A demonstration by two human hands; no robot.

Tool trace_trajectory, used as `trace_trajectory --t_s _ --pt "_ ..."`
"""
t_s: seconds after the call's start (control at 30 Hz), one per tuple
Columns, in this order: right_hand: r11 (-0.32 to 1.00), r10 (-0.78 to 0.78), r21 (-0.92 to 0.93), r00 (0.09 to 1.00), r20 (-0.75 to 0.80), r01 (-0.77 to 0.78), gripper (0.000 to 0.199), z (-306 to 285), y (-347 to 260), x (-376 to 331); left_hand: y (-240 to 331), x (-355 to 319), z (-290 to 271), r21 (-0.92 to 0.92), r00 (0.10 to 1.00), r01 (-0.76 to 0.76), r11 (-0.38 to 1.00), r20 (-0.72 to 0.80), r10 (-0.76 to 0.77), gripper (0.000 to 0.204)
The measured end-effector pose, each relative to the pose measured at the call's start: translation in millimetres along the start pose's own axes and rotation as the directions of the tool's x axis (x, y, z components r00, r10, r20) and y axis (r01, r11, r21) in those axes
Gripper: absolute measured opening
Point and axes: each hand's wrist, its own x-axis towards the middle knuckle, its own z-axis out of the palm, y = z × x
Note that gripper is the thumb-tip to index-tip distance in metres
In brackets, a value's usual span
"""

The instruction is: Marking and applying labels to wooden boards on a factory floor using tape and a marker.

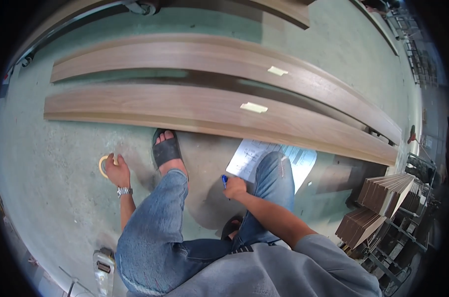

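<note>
My left hand point(116, 171) hangs at my left side and grips a roll of pale masking tape point(103, 165); a metal watch sits on that wrist. My right hand point(235, 188) is closed around a blue pen point(225, 180), held in front of my right knee. A white printed paper sheet point(248, 156) lies on the concrete floor just past that knee, partly hidden by my leg. My left foot in a black sandal point(165, 148) stands beside the nearest long wooden panel point(184, 108).
Two long brown wood panels lie across the floor, each with a pale tape label point(253, 107); the farther panel point(194, 57) is parallel. Stacks of short brown boards point(385, 190) sit on a rack at right. A grey tool point(104, 270) rests at lower left.
</note>
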Motion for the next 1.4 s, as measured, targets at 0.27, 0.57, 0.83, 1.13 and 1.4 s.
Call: trace_trajectory --t_s 0.27,0.57,0.83,1.13,1.4 --pt "0.226 -0.051 0.695 0.720 -0.692 0.683 0.010 -182 -20 -106 109 40 -54 -0.441 0.993 -0.096 0.892 0.020 0.116 0.022" --pt "0.404 0.170 0.309 0.261 -0.950 0.861 0.015 -229 -32 -21 205 54 -6 -0.361 0.741 -0.586 0.725 0.124 0.660 0.047" --pt "0.475 0.226 0.337 0.258 -0.939 0.813 0.013 -236 -43 -19 208 57 -6 -0.326 0.715 -0.615 0.718 0.151 0.682 0.044" --pt "0.493 0.256 0.348 0.249 -0.934 0.797 0.013 -239 -45 -19 209 57 -7 -0.331 0.722 -0.607 0.722 0.150 0.675 0.045" --pt "0.511 0.237 0.354 0.267 -0.934 0.783 0.012 -235 -42 -21 208 56 -8 -0.320 0.720 -0.612 0.723 0.154 0.677 0.045"
